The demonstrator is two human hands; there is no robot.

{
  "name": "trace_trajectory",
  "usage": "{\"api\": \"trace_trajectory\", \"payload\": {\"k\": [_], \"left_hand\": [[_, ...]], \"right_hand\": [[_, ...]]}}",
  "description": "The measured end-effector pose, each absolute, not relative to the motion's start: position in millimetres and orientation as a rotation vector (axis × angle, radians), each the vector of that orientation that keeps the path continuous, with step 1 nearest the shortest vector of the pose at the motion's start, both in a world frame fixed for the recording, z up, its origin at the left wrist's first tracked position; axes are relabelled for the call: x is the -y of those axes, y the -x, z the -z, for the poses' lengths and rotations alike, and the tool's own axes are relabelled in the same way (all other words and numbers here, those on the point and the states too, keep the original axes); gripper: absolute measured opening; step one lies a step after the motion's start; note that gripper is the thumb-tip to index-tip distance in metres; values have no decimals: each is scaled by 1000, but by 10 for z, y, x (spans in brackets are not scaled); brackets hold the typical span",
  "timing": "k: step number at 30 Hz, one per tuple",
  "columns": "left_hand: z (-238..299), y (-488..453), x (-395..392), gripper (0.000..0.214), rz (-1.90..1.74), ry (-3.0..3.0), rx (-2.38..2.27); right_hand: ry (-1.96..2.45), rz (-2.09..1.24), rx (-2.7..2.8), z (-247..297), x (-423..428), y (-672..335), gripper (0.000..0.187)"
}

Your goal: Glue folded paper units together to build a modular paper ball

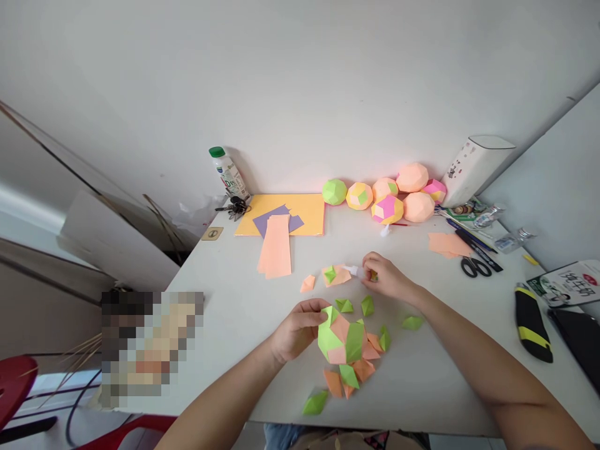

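Note:
My left hand (304,328) is closed on a faceted paper ball (342,337) of green and peach pieces, gripping its upper left edge. Farther out, my right hand (385,275) is wrapped around a small glue bottle (359,271) whose white nozzle points left. The nozzle tip lies over or at a peach paper scrap (343,275), on which a small green folded piece (330,273) sits. Around the ball lie several loose folded pieces, among them a green one (315,402), another green one (413,322) and an orange one (333,382).
Finished paper balls (387,209) line the wall. Peach strips (276,247) rest on a yellow sheet (309,215) at the back left, beside a bottle (229,175) and keys (234,208). Scissors (476,267), a black-and-yellow case (533,322) and a white box (478,169) are at the right.

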State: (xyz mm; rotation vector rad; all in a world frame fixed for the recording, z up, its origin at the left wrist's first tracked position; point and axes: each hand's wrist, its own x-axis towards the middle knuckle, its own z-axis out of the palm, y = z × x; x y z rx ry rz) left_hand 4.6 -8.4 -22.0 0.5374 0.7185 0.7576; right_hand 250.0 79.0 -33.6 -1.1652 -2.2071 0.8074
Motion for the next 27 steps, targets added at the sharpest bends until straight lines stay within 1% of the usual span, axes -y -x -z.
{"api": "trace_trajectory", "payload": {"k": [5,9,10,11,12,16,18,20,22,24,27], "left_hand": [[218,-34,80,16,-754,-572,-708],[220,-16,100,17,-747,-615,-668],[221,-11,107,17,-751,-638,-649],[221,-6,114,17,-759,-666,-629],[220,0,120,16,-770,-699,-613],[203,20,131,12,-804,-860,-558],[191,27,128,10,-802,-948,-520],[183,31,124,10,-807,-1029,-498],[182,33,122,9,-826,-1089,-499],[188,35,123,9,-842,-1120,-509],[204,39,126,10,-861,-1140,-519]], "right_hand": [[1163,-723,2280,317,-760,-2482,10],[1089,-585,2219,156,-628,-2361,7],[1032,-608,2187,97,-574,-2328,6],[974,-700,2144,33,-515,-2298,5],[937,-864,2107,-31,-454,-2272,6],[903,-1787,2009,-199,-263,-2199,21],[859,-2068,1862,-195,-224,-2170,26],[854,-2211,1679,-149,-219,-2145,28],[868,-2285,1532,-95,-232,-2129,32],[885,-2312,1464,-60,-247,-2127,35],[905,-2264,1470,-51,-259,-2142,35]]}}
